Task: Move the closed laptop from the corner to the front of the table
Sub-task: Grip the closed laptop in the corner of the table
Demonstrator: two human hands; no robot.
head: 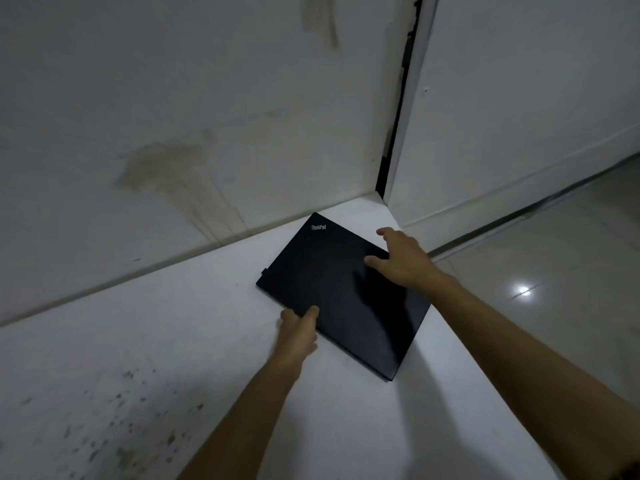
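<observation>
A closed black laptop (332,285) with a small logo on its lid lies near the far right corner of the white table (166,341), turned at an angle. My left hand (299,332) grips its near left edge, thumb on the lid and fingers under or beside the edge. My right hand (401,259) is at the laptop's right edge with fingers spread, the fingertips on or just over the lid; whether it grips the edge I cannot tell. The laptop's right side reaches the table's right edge.
A stained white wall (173,133) runs along the table's far side. A white door or panel (519,116) stands beyond the corner. The table's right edge drops to a glossy tiled floor (554,271). Dark specks mark the near left tabletop.
</observation>
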